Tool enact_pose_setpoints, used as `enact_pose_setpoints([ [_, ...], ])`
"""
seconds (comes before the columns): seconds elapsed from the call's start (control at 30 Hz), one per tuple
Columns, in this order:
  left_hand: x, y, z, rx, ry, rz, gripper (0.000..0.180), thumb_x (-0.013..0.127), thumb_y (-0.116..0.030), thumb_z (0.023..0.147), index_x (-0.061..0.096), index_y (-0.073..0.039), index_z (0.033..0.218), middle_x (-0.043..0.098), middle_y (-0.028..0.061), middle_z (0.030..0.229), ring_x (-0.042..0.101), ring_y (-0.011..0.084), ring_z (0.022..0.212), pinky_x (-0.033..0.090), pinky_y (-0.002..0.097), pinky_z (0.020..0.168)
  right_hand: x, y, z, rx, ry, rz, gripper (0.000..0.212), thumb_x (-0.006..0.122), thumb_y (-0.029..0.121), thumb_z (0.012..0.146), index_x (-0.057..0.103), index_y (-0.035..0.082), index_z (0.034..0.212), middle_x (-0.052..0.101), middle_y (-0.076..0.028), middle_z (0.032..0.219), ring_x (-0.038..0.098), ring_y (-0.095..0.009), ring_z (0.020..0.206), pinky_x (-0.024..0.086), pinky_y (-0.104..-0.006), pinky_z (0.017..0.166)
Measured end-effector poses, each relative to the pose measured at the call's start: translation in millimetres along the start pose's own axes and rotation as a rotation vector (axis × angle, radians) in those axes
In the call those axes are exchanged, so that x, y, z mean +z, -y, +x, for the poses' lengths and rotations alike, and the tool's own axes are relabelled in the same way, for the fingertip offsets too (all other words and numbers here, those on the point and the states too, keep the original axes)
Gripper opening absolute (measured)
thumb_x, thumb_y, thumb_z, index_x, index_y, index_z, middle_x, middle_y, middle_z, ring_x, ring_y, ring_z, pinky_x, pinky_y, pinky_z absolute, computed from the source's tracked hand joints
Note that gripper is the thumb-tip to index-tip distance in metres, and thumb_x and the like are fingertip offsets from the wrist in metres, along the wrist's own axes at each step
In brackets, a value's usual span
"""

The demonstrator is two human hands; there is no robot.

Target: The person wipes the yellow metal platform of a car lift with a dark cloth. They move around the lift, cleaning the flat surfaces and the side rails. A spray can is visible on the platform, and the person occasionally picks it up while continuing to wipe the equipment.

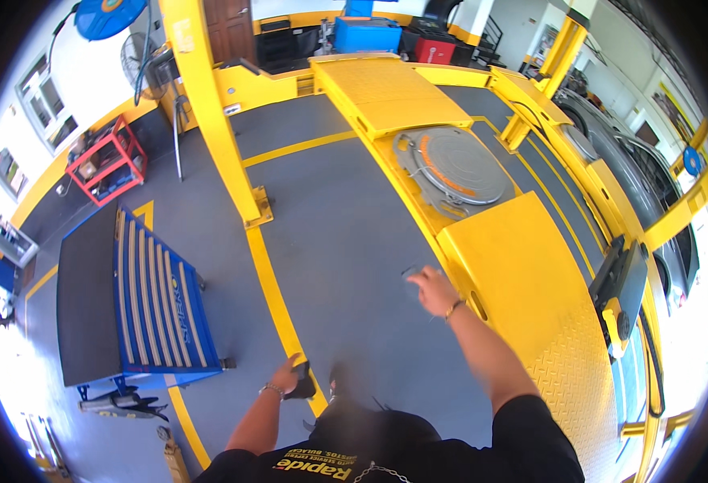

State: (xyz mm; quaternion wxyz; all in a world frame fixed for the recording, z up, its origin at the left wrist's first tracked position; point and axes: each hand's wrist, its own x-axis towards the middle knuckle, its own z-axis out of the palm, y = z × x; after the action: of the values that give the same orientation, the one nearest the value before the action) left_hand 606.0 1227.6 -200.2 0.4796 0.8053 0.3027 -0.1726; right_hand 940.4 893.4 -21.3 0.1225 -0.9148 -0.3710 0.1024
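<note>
My right hand (433,291) is raised over the grey floor, beside the edge of a yellow lift runway (515,266). Its fingers pinch a small, thin, dark item (409,272) too small to name. Lower down, my left hand (286,376) is closed against a black object (301,381), above a yellow floor line. What kind of thing the black object is cannot be made out. Set into the runway ahead of my right hand is a round grey turntable plate (463,167).
A blue tool cabinet (161,298) with several drawers and a black top stands at left. A yellow lift post (217,113) rises ahead of it. A red cart (108,161) stands farther back. A grey car (636,173) is beyond the second runway at right.
</note>
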Motion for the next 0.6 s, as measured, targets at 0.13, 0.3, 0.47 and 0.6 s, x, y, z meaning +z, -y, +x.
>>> enact_pose_setpoints([
  [0.13, 35.3, -88.8, 34.9, 0.312, 0.379, 0.075, 0.033, 0.05, -0.008, 0.094, 0.075, -0.012, 0.115, 0.071, 0.0125, 0.123, 0.062, 0.0279, 0.12, 0.046, 0.0349, 0.105, 41.6, 46.3, -113.7, 0.354, -0.155, 0.588, 0.045, 0.067, 0.014, 0.091, 0.061, 0.013, 0.136, 0.067, -0.016, 0.113, 0.066, -0.036, 0.103, 0.053, -0.0442, 0.09],
  [0.3, 132.8, -171.4, -5.7, 0.467, 0.755, -0.018, 0.036, 0.053, -0.025, 0.104, 0.062, -0.003, 0.13, 0.064, 0.0101, 0.124, 0.061, 0.0261, 0.118, 0.044, 0.0382, 0.108, 101.2, 69.3, -256.5, 0.657, -0.315, 1.075, 0.033, 0.072, 0.004, 0.091, 0.067, 0.004, 0.124, 0.065, -0.001, 0.099, 0.062, -0.011, 0.086, 0.054, -0.0286, 0.079],
  [0.47, 206.8, -222.9, -101.8, 0.397, 1.056, 0.005, 0.047, 0.057, -0.032, 0.104, 0.054, -0.002, 0.139, 0.063, 0.0103, 0.128, 0.058, 0.0222, 0.121, 0.045, 0.0398, 0.107, 88.3, 81.3, -350.3, 0.53, -0.596, 0.765, 0.028, 0.073, 0.005, 0.089, 0.069, 0.003, 0.116, 0.073, -0.011, 0.104, 0.072, -0.022, 0.092, 0.058, -0.0347, 0.077],
  [0.6, 272.5, -228.0, -151.8, 0.374, 1.18, -0.059, 0.04, 0.067, -0.016, 0.097, 0.058, -0.004, 0.134, 0.065, 0.0086, 0.126, 0.061, 0.0169, 0.116, 0.05, 0.037, 0.101, 64.7, 62.9, -423.7, 0.418, -0.447, 0.415, 0.027, 0.066, 0.02, 0.094, 0.066, 0.006, 0.117, 0.07, -0.015, 0.101, 0.07, -0.036, 0.089, 0.058, -0.0454, 0.078],
])
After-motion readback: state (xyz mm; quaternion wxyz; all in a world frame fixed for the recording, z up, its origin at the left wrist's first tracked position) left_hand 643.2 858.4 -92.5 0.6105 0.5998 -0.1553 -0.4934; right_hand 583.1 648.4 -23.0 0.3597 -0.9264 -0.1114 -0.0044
